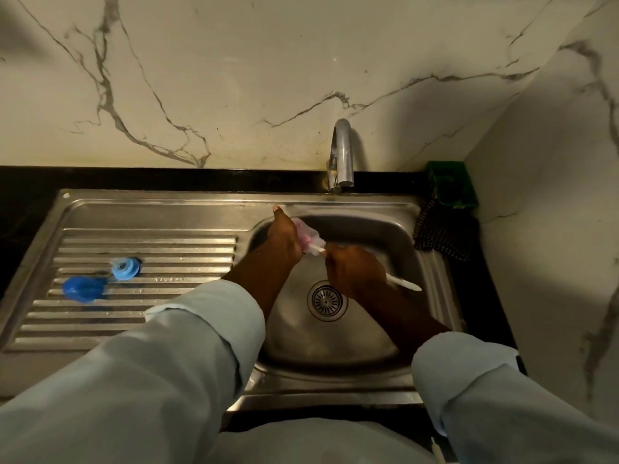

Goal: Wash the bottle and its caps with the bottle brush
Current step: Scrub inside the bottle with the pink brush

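Observation:
My left hand (pixel 283 237) grips a small clear bottle (pixel 310 237) over the sink basin (pixel 395 236). Pink bristles of the bottle brush show through the bottle's wall. My right hand (pixel 355 271) grips the brush's white handle (pixel 403 283), whose end sticks out to the right of my fist. The brush head is pushed inside the bottle. Two blue caps lie on the ribbed drainboard at the left: a lighter round one (pixel 125 267) and a darker one (pixel 83 289) beside it.
A chrome tap (pixel 341 155) stands behind the basin; no water stream is visible. The drain strainer (pixel 326 300) sits in the basin's middle. A green holder (pixel 452 189) and a dark dotted cloth (pixel 442 236) are at the right corner. Marble walls close the back and right.

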